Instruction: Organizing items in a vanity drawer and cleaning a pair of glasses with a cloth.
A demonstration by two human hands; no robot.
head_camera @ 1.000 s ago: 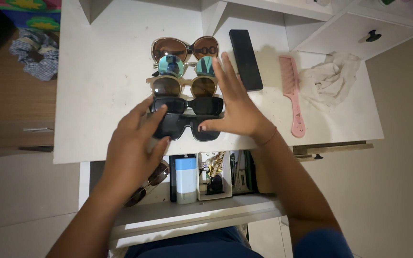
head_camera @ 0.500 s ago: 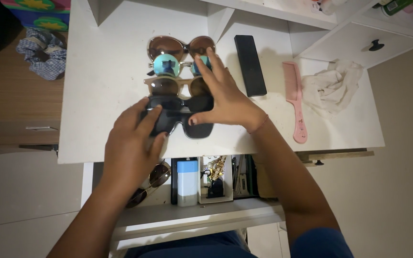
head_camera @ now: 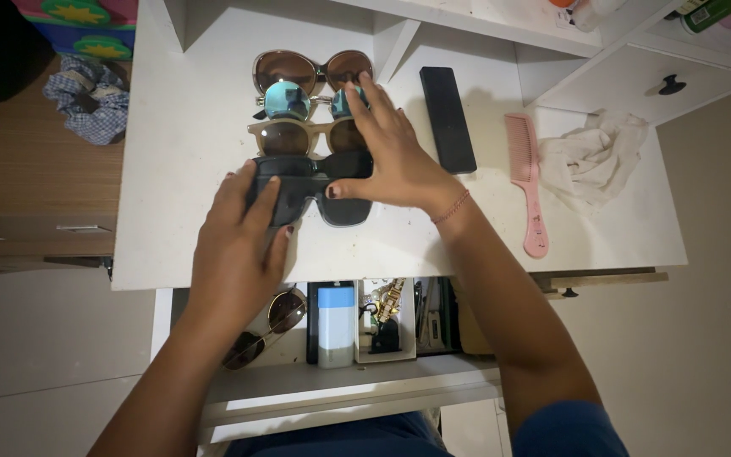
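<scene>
Both hands, left hand [head_camera: 239, 245] and right hand [head_camera: 395, 165], press flat, fingers spread, on glossy black sunglasses [head_camera: 310, 199] near the desk [head_camera: 179, 169] front edge.

We note both forearms bare to above the elbow. Our left hand [head_camera: 234, 245] and right hand [head_camera: 399, 165] show dark red polished nails. Our right wrist carries a thin red thread bracelet [head_camera: 452, 207]. Blue clothing [head_camera: 568, 432] shows at the frame's bottom edge.

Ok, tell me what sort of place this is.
Probably a bedroom dressing table at home: a white desktop holds a row of sunglasses and a pink comb, over an open drawer of small accessories.
</scene>
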